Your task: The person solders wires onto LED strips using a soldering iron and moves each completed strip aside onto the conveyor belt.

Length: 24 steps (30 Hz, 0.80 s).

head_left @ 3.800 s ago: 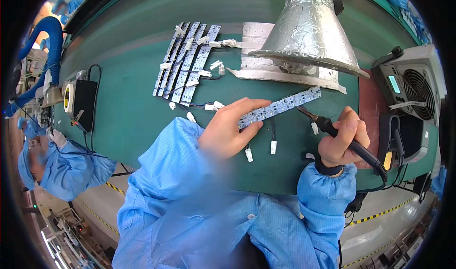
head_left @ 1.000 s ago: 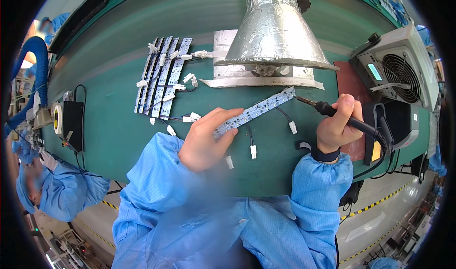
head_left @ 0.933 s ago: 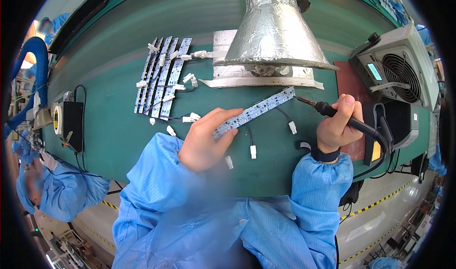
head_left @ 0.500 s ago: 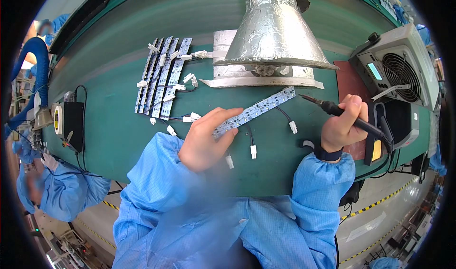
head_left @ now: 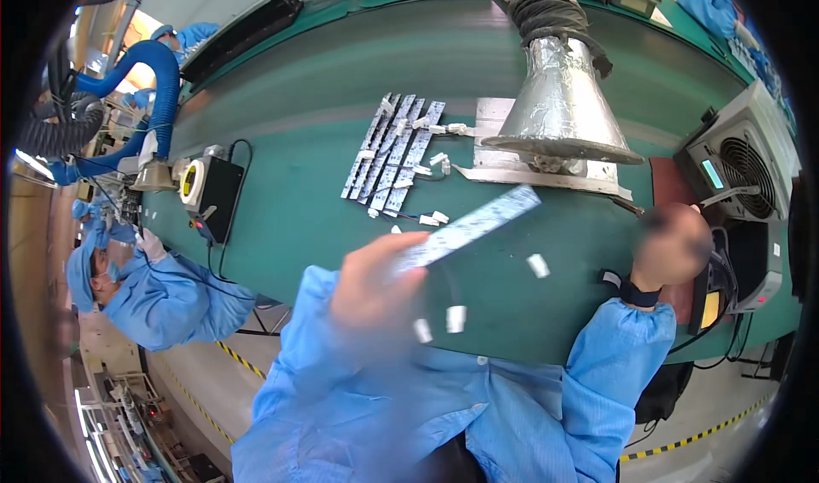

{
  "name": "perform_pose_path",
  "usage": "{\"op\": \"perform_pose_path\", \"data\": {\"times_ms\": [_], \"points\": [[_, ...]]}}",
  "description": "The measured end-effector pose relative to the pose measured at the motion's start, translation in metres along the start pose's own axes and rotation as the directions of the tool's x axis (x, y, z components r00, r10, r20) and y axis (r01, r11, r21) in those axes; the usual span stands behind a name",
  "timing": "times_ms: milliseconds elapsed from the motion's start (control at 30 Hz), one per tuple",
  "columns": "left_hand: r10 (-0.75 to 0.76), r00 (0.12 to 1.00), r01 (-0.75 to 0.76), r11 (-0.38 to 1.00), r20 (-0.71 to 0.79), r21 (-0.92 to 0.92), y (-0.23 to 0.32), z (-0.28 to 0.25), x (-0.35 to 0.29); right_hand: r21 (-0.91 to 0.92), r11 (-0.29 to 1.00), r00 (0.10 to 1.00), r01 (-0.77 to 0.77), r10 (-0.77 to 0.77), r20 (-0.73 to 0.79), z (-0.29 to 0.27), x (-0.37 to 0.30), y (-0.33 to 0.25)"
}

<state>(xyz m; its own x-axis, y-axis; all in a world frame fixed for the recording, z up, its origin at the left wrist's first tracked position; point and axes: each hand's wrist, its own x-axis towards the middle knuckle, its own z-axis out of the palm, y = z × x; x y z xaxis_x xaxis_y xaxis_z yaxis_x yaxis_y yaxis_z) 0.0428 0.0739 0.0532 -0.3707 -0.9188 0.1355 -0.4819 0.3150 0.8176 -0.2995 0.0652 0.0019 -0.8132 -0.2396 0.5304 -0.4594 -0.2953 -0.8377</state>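
My left hand (head_left: 375, 282) pinches the near end of a long, narrow circuit board strip (head_left: 482, 224), which slants up to the right and is blurred. Thin wires with white plug connectors (head_left: 456, 318) hang from the strip. Off to the right, my right hand (head_left: 670, 248) is closed around a soldering iron (head_left: 630, 206). Its dark tip points left, below the right end of a pale plate and apart from the strip; most of the handle is hidden by the blurred hand. Several similar circuit boards (head_left: 394, 154) with white connectors lie side by side, beyond my left hand.
A foil-covered fume hood (head_left: 563, 99) stands over the pale plate (head_left: 495, 112) at the back. On the right are a fan unit (head_left: 742, 154) and a black soldering station (head_left: 755, 265). A black box (head_left: 213, 197) with a cable stands left. A co-worker (head_left: 128, 282) sits beyond it.
The view has shifted, so the bench appears farther right and lower. My right hand has drawn the soldering iron away from the strip's end, toward the fan unit. The left hand keeps the strip.
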Motion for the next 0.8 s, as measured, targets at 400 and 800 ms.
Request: {"op": "perform_pose_path", "data": {"times_ms": [400,800], "points": [[-0.072,0.902,0.091,0.996,-0.426,0.024,-0.158,-0.07,0.07,0.023,0.999,0.997,-0.033,0.031,0.07,0.002,-0.006,-0.004],[-0.052,0.999,0.054,0.957,-0.016,0.284,-0.107,-0.068,0.054,0.011,0.998,0.993,-0.056,0.055,0.1,0.002,-0.007,0.0]]}}
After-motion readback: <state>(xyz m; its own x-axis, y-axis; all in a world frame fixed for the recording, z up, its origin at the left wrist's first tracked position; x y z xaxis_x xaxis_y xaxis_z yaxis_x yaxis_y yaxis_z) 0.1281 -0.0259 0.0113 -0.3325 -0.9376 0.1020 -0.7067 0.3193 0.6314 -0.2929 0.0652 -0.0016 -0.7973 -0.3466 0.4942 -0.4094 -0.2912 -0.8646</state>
